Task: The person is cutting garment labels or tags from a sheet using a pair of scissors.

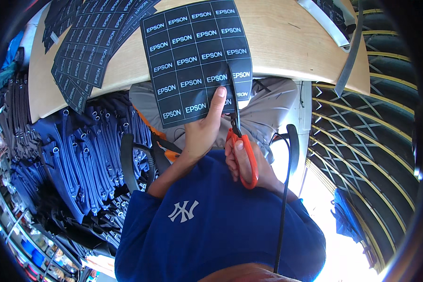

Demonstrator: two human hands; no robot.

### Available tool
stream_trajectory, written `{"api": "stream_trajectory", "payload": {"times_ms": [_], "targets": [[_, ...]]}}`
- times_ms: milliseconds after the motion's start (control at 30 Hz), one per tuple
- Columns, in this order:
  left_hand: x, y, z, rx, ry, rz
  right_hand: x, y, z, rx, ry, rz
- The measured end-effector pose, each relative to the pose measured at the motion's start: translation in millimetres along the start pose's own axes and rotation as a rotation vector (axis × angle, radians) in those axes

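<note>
One thumb, the left hand's (203, 130), pressed flat on the front of a black sheet (187, 61) near its lower right part, the other fingers hidden behind it, so the sheet was pinched between them. The right hand (250, 162) was curled around the orange handles of a pair of scissors (254, 175), its thumb on the upper loop. The blades ran up along the line left of the sheet's rightmost column, whose lower end hung slightly askew; how far apart they stood could not be told. The sheet, printed with a grid of white-lettered labels, was held tilted over the near edge of a pale wooden table (277, 40) and the grey trousers (279, 96). More printed sheets (98, 40) lay overlapping at the table's left; a dark strip (350, 61) overhung its right edge. Farther left hung many blue straps (70, 164) with metal rings; to the right stood a slatted folding gate (366, 113).
</note>
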State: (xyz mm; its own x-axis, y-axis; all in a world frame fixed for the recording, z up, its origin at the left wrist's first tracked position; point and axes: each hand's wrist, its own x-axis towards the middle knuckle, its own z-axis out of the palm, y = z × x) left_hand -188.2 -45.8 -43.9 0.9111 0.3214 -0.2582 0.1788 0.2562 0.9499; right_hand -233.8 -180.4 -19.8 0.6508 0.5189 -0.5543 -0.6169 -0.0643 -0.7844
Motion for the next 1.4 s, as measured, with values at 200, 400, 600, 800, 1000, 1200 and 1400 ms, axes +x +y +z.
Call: {"api": "stream_trajectory", "payload": {"times_ms": [200, 400, 600, 800, 1000, 1200, 1400], "targets": [[0.4, -0.4, -0.2, -0.002, 0.002, 0.013, -1.7, -2.6, -0.2, -0.031, 0.045, -0.007], [-0.4, 0.5, -1.3, 0.058, -0.018, 0.037, -1.8, -5.2, 0.1, -0.053, 0.056, 0.033], [-0.9, 0.0, -2.1, 0.033, -0.013, 0.066, -1.7, -7.0, 0.0, -0.056, 0.067, 0.033], [-4.4, 6.8, -5.9, 0.169, -0.02, -0.028, -1.9, 2.8, -2.3, -0.107, 0.028, -0.11], [-8.0, 7.3, -9.0, 0.249, -0.108, 0.159, -3.2, 9.2, -4.4, -0.027, 0.015, -0.09], [-8.2, 8.3, -7.8, 0.198, -0.106, 0.159, -4.0, 2.4, -0.2, -0.006, 0.041, -0.052], [-8.2, 6.3, -10.8, 0.213, -0.12, 0.146, -4.6, -4.4, -1.8, 0.026, 0.069, 0.019]]}}
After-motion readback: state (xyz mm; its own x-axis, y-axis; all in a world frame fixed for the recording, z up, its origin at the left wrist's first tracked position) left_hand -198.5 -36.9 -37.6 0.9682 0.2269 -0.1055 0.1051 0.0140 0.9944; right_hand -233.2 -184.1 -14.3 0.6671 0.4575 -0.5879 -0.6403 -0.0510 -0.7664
